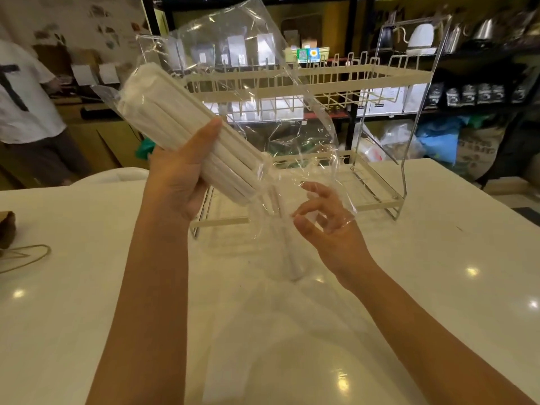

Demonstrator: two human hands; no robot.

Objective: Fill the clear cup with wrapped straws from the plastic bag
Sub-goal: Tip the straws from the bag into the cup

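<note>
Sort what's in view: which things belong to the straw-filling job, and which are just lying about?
Job:
- bag, held up tilted by the left hand
- straws in the bag
- cup on the table, one straw in it
- right hand, by the bag's open end

Lying about:
- rack
- twine
- table
</note>
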